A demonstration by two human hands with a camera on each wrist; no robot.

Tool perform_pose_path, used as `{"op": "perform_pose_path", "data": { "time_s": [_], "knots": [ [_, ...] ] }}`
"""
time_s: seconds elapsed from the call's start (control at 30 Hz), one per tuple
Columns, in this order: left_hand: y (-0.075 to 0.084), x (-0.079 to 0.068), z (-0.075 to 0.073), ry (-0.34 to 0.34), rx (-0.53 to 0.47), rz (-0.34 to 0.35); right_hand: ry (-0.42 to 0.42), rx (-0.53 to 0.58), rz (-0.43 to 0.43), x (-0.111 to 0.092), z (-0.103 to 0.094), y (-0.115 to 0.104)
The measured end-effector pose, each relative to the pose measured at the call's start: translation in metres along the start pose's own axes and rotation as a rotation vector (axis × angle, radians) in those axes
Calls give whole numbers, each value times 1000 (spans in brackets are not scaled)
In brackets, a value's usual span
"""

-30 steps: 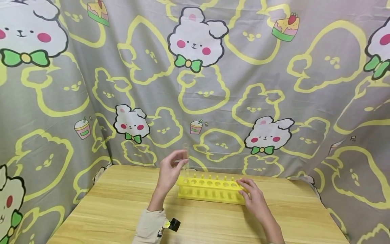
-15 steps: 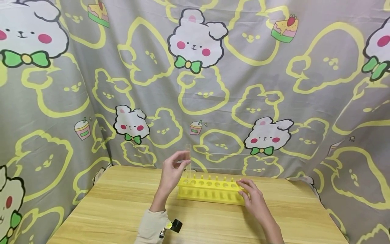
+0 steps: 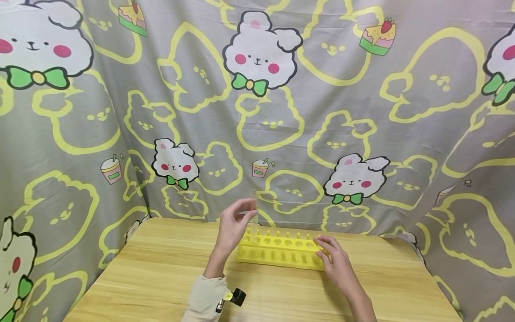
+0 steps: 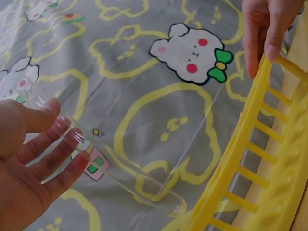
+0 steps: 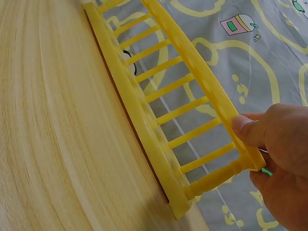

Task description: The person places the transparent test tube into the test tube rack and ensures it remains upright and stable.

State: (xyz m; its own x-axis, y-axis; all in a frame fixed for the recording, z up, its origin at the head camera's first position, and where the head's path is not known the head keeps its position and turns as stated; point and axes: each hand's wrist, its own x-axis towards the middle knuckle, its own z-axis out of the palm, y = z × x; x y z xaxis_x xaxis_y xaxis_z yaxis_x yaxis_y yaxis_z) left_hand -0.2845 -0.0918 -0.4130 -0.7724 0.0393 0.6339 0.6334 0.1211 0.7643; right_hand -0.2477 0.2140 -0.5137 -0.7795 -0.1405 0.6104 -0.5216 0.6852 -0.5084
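Observation:
My left hand (image 3: 235, 226) pinches a clear test tube (image 4: 139, 178) near its upper end, between thumb and fingertips. The tube stands nearly upright over the left end of a yellow test tube rack (image 3: 281, 263) in the head view. Its rounded lower end is right by the rack's top plate, around the second hole from the left. At the opposite end, my right hand (image 3: 335, 257) grips the rack's top plate, thumb on one side and fingers on the other, as the right wrist view shows. The rack's other holes hold no tubes.
The rack stands on a wood-grain table (image 3: 161, 268), towards its back edge. Behind and on both sides hangs a grey curtain (image 3: 281, 134) printed with rabbits. A small black device (image 3: 238, 297) sits at my left cuff.
My left hand has shifted slightly to the right with the test tube, from over the rack's first hole to about the second. My right hand keeps its hold on the rack.

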Motion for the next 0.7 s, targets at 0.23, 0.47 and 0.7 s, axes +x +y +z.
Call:
{"op": "perform_pose_path", "data": {
  "time_s": [0.23,0.47,0.7],
  "knots": [
    [-2,1,5,-13,-10,29,-17,11,18,1,-1,0],
    [-2,0,10,-25,-25,20,-6,6,10,0,-1,-1],
    [0,0,15,-29,-18,16,-9,2,9,0,-1,-1]
  ]
}}
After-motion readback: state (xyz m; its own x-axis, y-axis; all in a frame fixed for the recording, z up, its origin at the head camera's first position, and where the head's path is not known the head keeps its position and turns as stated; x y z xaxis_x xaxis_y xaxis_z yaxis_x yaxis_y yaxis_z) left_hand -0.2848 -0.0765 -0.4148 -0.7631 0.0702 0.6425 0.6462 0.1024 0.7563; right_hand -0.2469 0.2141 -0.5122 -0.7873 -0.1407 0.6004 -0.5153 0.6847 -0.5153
